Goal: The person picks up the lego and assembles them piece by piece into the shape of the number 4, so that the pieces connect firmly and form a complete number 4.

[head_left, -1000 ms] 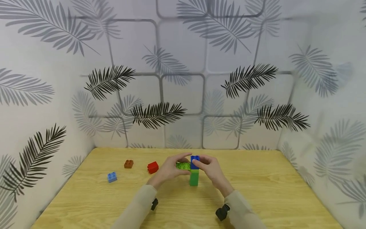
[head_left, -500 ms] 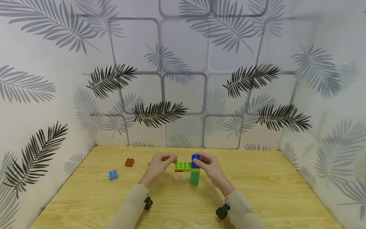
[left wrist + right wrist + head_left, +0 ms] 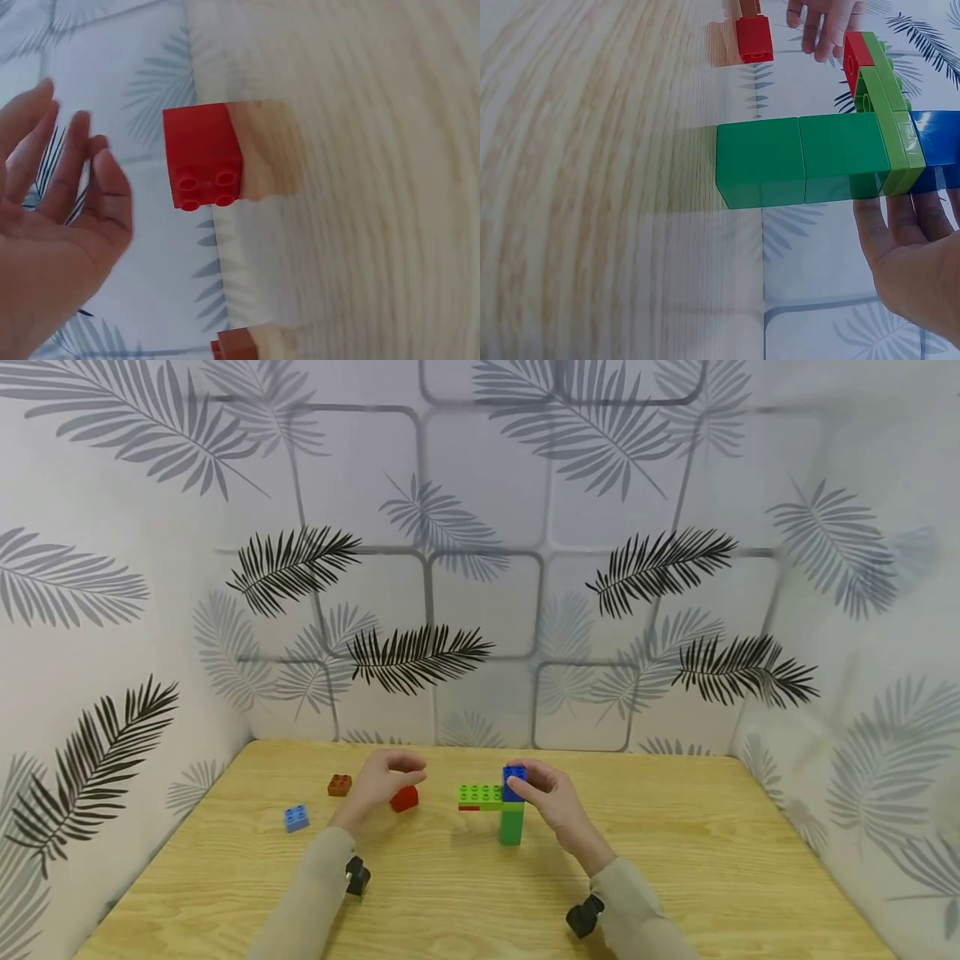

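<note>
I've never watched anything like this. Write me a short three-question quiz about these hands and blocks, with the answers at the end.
1. The right hand grips the dark blue block atop a tower. What colour is the tower's bottom? A) red B) green C) white
2. True or false: the left hand holds nothing.
3. Name the three loose blocks on the table.

Key: 1. B. 2. True. 3. Light blue block, brown block, red block.
</note>
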### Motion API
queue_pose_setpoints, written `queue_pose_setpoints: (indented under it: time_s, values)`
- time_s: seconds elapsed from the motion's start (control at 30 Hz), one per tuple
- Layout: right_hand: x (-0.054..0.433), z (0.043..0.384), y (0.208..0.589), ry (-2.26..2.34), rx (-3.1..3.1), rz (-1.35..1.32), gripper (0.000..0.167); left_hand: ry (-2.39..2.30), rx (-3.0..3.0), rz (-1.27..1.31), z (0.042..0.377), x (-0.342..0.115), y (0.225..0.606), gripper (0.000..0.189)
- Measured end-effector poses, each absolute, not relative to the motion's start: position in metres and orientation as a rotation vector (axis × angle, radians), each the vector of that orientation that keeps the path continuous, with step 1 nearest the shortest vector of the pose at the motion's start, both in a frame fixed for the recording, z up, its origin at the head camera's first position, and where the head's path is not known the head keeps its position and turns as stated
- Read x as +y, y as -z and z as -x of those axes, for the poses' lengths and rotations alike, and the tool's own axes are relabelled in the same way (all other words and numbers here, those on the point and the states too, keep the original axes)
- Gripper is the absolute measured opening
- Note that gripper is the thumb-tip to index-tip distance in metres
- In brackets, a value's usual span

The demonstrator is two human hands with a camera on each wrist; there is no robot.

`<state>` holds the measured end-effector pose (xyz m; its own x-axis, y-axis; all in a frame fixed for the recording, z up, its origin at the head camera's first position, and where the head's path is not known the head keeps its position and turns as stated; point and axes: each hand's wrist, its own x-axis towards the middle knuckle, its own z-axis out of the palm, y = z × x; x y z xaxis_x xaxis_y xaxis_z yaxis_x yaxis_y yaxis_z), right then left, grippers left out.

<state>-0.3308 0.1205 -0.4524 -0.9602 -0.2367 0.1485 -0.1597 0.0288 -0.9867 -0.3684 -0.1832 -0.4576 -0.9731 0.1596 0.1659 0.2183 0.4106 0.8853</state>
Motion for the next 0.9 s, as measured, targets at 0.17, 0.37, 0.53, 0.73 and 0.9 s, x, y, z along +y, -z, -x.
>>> queue_pose_setpoints:
  time_s: [0.17, 0.37, 0.53, 0.73, 0.9]
  values:
    - [0.122, 0.333, 0.452, 2.1, 2.191, 0.418, 0.044, 1.719, -2.624, 0.269, 0.372, -0.19, 0.457, 0.023]
    - [0.123, 0.333, 0.449, 2.071, 2.209, 0.433, 0.046, 1.713, -2.612, 0.242, 0.375, -0.197, 0.464, 0.027]
    - [0.124, 0.334, 0.449, 2.063, 2.224, 0.444, 0.046, 1.657, -2.62, 0.191, 0.376, -0.202, 0.467, 0.031]
    - [0.126, 0.335, 0.451, 2.064, 2.225, 0.434, 0.044, 1.585, -2.731, 0.186, 0.374, -0.207, 0.469, 0.036]
    - [0.125, 0.334, 0.455, 2.056, 2.219, 0.441, 0.048, 1.542, -2.855, 0.186, 0.369, -0.209, 0.474, 0.044]
